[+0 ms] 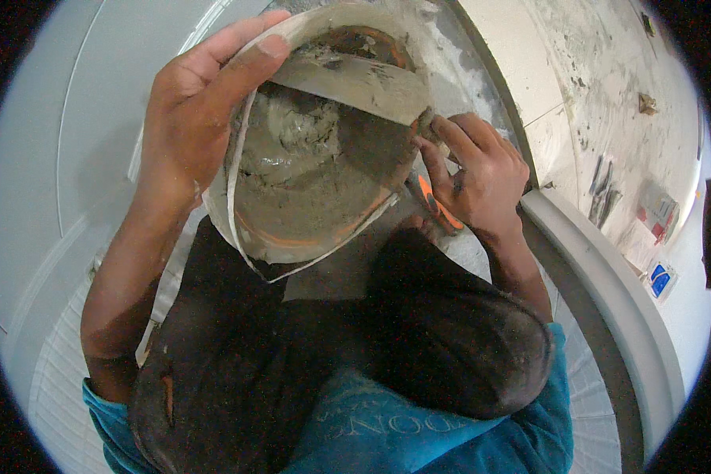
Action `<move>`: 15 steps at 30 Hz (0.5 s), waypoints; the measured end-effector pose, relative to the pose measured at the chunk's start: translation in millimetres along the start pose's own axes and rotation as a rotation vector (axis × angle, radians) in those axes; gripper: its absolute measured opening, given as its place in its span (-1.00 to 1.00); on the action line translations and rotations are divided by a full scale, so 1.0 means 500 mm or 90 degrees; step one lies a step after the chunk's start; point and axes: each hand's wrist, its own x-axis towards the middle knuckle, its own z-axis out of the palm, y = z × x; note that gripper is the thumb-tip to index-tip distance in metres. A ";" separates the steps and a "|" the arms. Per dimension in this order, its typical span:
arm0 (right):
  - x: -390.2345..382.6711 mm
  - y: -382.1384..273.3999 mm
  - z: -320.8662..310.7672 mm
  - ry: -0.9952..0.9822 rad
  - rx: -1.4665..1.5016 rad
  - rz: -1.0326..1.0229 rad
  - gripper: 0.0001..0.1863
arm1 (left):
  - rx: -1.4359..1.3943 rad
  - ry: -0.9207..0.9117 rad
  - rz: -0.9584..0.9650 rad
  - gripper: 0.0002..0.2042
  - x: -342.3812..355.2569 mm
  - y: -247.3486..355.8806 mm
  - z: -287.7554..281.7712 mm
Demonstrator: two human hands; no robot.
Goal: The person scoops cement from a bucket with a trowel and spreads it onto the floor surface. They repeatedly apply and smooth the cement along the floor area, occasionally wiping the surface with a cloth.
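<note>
Above my lap is a round bucket (249, 241) smeared with grey mortar, tilted so that I see into it. Wet grey mortar (304, 134) lies inside, heaped in the middle. My left hand (205, 99) grips the rim at the left, thumb on top. A wide, flat scraper (355, 85), coated in mortar, spans the upper part of the opening. At its right end, my right hand (478, 170) pinches it between thumb and fingers, by the bucket's right rim. A thin pale bail handle (233, 186) hangs along the bucket's left and front edge.
An orange and black tool handle (438, 205) is just below my right hand. On the right, past a raised pale sill (600, 261), the dirty tiled floor (561, 79) bears scraps, a red-and-white packet (657, 215) and a blue-and-white item (660, 280). A grey panel (63, 110) stands left.
</note>
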 end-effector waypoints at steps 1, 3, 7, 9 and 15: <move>-0.006 0.008 -0.002 0.012 -0.012 -0.011 -0.72 | -0.034 0.000 -0.007 -0.52 -0.002 -0.003 -0.002; -0.019 0.026 -0.006 0.100 -0.002 -0.035 -0.70 | -0.074 0.010 -0.014 -0.51 -0.006 -0.011 -0.010; -0.029 0.069 -0.010 0.208 0.005 0.019 -0.63 | -0.041 0.081 0.000 -0.49 -0.001 -0.035 -0.051; -0.017 0.088 0.001 0.116 0.034 0.105 -0.63 | 0.001 0.118 -0.014 -0.49 -0.003 -0.056 -0.070; 0.112 0.129 0.129 0.139 0.025 0.130 -0.68 | -0.005 0.139 -0.067 -0.52 -0.007 -0.120 -0.109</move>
